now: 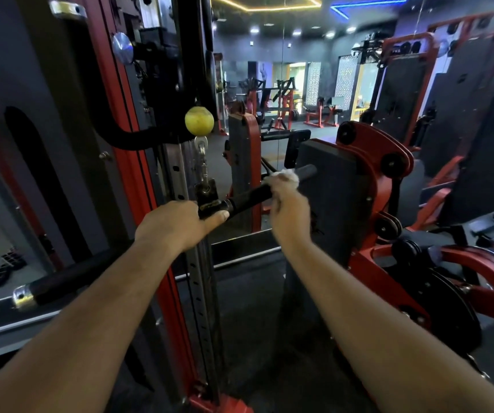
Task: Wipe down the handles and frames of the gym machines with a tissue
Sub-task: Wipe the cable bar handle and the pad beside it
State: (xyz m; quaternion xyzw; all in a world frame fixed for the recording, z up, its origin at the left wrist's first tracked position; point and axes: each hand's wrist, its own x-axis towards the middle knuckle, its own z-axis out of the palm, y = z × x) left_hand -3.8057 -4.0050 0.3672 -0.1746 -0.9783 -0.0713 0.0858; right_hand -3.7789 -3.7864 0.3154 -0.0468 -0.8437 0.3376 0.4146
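Note:
A black bar handle (248,195) hangs from a cable clip (201,158) under a yellow-green stopper ball (199,120) on the red and black cable machine frame (126,150). My left hand (177,226) grips the handle near its centre swivel. My right hand (289,208) is wrapped round the right part of the bar with a white tissue (287,175) pressed between its fingers and the grip. The bar's right end (308,169) sticks out past the tissue. My right hand is motion-blurred.
A second black handle with a chrome end (28,295) juts out at lower left. A red plate-loaded machine with black rollers (388,186) stands close on the right. A mirror wall behind shows more gym machines. Dark floor lies below.

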